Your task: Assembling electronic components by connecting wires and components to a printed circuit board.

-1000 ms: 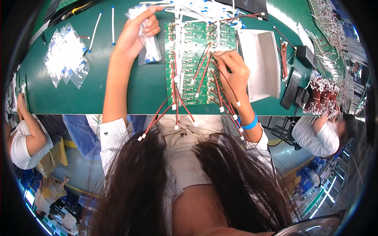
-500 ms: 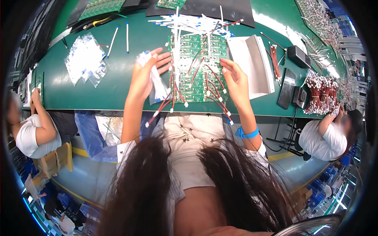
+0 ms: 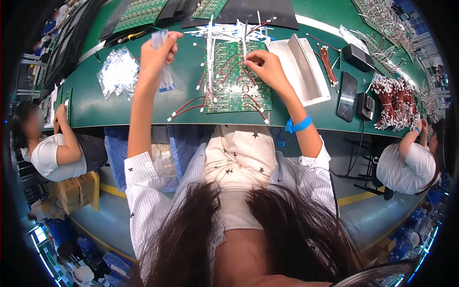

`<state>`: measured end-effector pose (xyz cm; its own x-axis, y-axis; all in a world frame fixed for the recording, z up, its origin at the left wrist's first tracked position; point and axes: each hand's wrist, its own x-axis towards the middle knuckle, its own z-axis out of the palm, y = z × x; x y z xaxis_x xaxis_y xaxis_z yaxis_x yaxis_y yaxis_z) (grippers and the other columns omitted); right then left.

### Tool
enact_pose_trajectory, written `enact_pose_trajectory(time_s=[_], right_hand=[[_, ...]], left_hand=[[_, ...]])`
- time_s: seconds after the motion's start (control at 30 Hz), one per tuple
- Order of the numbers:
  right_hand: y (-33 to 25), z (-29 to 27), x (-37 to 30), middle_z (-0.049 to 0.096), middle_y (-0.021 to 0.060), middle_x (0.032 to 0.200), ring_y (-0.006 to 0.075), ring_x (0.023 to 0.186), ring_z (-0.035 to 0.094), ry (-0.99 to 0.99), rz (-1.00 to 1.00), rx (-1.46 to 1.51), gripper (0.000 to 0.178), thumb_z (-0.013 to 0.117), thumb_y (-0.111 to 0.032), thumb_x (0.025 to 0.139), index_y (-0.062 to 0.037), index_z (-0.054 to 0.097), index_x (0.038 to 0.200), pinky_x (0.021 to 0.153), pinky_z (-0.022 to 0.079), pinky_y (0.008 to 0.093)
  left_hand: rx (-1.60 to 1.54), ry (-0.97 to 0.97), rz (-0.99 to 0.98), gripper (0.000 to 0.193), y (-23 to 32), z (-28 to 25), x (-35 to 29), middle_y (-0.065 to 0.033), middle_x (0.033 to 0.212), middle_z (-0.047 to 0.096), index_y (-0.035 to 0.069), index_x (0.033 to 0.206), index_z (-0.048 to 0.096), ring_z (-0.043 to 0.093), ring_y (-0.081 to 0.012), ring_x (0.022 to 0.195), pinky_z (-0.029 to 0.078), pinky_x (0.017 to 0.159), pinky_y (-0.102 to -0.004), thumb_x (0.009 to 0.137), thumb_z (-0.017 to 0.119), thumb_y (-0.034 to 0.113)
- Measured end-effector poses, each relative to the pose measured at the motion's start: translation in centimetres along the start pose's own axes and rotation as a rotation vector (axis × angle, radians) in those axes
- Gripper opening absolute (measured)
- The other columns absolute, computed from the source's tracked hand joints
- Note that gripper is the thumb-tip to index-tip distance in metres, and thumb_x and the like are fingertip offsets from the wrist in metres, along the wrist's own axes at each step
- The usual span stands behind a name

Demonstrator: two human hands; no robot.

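Observation:
My left hand (image 3: 157, 56) is raised over the table, left of the green circuit board panel (image 3: 229, 106). Its fingers are closed round a clear plastic bag (image 3: 167, 79) of white flat cables with blue ends. My right hand (image 3: 268, 69) is over the panel's upper right, thumb and forefinger pinched at the lower end of a white flat cable (image 3: 245, 42). Another white flat cable (image 3: 209, 57) stretches along the panel's left side. Several red and black wires with white connectors, one a wire pair (image 3: 189, 109), lie across the panel and hang past its edges.
Loose white flat cables (image 3: 224, 32) are heaped behind the panel. A second bag (image 3: 118, 71) lies at left. To the right are a metal tray (image 3: 306, 71), a phone (image 3: 347, 95), a black box (image 3: 358, 57) and wire bundles (image 3: 394, 100). Co-workers (image 3: 60, 153) sit on both sides.
My left hand has lifted the bag up and left, away from the panel. My right hand has moved inward from the panel's right edge and closed into a pinch at the cable.

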<state>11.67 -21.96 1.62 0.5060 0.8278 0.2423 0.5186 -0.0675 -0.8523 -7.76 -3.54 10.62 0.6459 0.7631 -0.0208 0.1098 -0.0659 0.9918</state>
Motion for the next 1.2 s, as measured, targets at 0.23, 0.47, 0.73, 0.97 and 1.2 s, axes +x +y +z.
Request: enact_pose_trajectory(time_s=[0.23, 0.47, 0.73, 0.97, 1.2], right_hand=[[0.4, -0.6, 0.3, 0.062, 0.0062, 0.069, 0.0113, 0.061, 0.056, -0.131, -0.019, 0.016, 0.012, 0.065, -0.009, 0.074, -0.0003, 0.064, 0.081, 0.057, 0.045, 0.0247], [0.6, -0.5, 0.4, 0.059, 0.0083, 0.070, 0.0165, 0.060, 0.056, -0.130, -0.130, -0.005, 0.009, 0.063, -0.007, 0.070, -0.0021, 0.064, 0.078, 0.058, 0.046, 0.0280], [0.8, -0.3, -0.3, 0.053, 0.0079, 0.069, 0.0189, 0.061, 0.055, -0.097, -0.226, 0.016, 0.007, 0.062, -0.004, 0.071, -0.0028, 0.061, 0.078, 0.058, 0.045, 0.0305], [1.3, -0.1, -0.3, 0.054, 0.0086, 0.070, 0.0200, 0.061, 0.056, -0.072, -0.203, 0.046, 0.006, 0.062, -0.004, 0.072, -0.0024, 0.060, 0.078, 0.058, 0.046, 0.0311], [1.6, 0.3, -0.2, 0.056, 0.0087, 0.070, 0.0190, 0.060, 0.056, -0.053, -0.216, 0.033, 0.006, 0.062, -0.005, 0.073, -0.0015, 0.060, 0.078, 0.057, 0.045, 0.0304]], left_hand=[[0.603, -0.111, 0.446, 0.029, 4.9, 3.5, 1.2, -0.0052, 0.065, 0.061, 0.004, 0.086, 0.067, 0.058, -0.0163, 0.059, 0.044, 0.056, -0.0274, 0.078, 0.066, 0.031], [1.120, -0.468, 0.676, 0.020, 3.5, 9.8, 2.2, -0.0169, 0.074, 0.062, 0.004, 0.086, 0.065, 0.059, -0.0342, 0.071, 0.047, 0.068, -0.0366, 0.076, 0.064, 0.021], [0.979, -0.367, 0.287, 0.027, 3.4, 8.4, 7.4, -0.0040, 0.064, 0.062, 0.002, 0.085, 0.064, 0.050, -0.0096, 0.051, 0.042, 0.052, -0.0273, 0.080, 0.057, 0.028], [0.598, -0.467, -0.007, 0.033, 5.3, 8.9, 6.2, -0.0059, 0.067, 0.065, 0.001, 0.081, 0.066, 0.046, -0.0065, 0.045, 0.038, 0.042, -0.0234, 0.079, 0.062, 0.034], [0.667, -0.543, 0.083, 0.034, 5.2, 8.3, 6.0, -0.0033, 0.066, 0.064, 0.002, 0.081, 0.067, 0.043, -0.0053, 0.044, 0.036, 0.042, -0.0217, 0.077, 0.064, 0.035]])
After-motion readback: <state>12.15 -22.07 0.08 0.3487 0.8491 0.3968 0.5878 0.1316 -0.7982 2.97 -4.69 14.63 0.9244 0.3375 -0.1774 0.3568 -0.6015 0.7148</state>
